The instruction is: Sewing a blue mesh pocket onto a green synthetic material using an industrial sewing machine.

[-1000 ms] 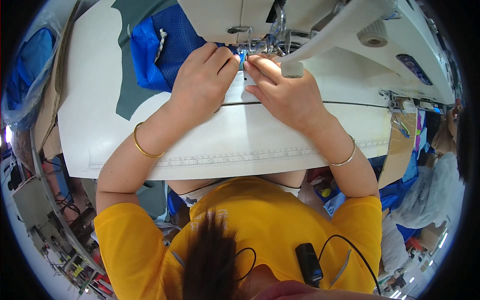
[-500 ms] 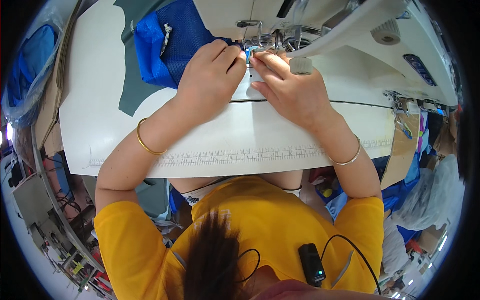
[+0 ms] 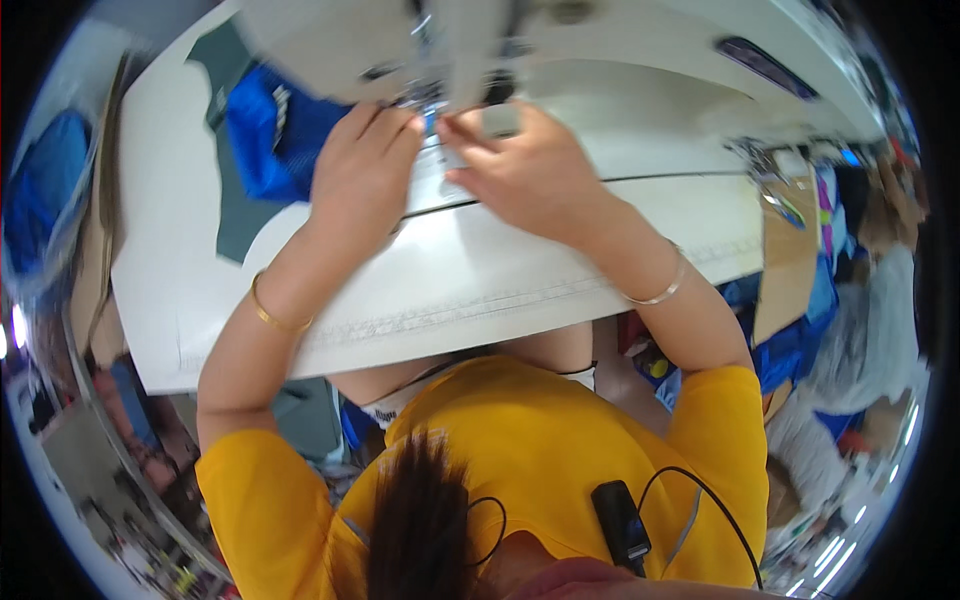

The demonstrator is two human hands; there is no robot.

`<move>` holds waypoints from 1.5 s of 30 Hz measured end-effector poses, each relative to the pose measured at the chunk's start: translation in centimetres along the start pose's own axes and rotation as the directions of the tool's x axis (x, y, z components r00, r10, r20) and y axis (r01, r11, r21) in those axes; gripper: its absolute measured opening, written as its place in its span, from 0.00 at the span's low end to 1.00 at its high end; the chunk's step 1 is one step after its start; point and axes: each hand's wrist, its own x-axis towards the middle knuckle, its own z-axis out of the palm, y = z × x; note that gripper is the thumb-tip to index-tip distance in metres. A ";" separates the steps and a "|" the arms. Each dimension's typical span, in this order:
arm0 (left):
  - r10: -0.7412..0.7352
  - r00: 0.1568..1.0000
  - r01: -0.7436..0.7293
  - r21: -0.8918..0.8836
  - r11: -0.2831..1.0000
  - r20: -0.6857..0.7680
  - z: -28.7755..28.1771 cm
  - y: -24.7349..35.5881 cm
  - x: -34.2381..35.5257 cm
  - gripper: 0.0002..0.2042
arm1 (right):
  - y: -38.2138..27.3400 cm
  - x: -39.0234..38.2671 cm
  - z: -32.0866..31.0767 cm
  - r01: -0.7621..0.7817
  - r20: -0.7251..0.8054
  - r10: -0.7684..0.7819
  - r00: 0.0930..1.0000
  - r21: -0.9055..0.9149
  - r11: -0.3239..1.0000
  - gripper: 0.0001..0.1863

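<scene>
A sewing machine [image 3: 660, 110] stands over a white tabletop. Blue mesh fabric [image 3: 310, 145], with a smooth blue part and a short whitish cord at its left, lies to the left of the needle area. My left hand [image 3: 365, 175] rests at the fabric's right end, its fingers curled and closed there. My right hand [image 3: 525, 175] has its thumb and fingers drawn together just right of the presser foot [image 3: 430, 95]. A narrow blue edge [image 3: 430, 122] shows between both sets of fingertips. Blur hides its exact hold.
Dark green cloth [image 3: 235, 230] lies under the blue fabric at the left. A printed ruler strip [image 3: 450, 310] runs along the table's front edge. A plastic bag with blue stuff [image 3: 50, 190] is at far left; cardboard [image 3: 785, 260] and clear plastic bags [image 3: 865, 330] are at right.
The whole view has shifted and tilted, so the machine and table sit differently in the picture, now blurred. Both hands stay by the needle area with the blue fabric.
</scene>
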 end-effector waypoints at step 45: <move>0.197 0.853 -0.282 0.111 0.953 0.483 -2.6 -10.6 2.9 0.26 | -1.2 1.3 6.4 -0.015 0.023 0.018 1.000 -0.108 0.994 0.20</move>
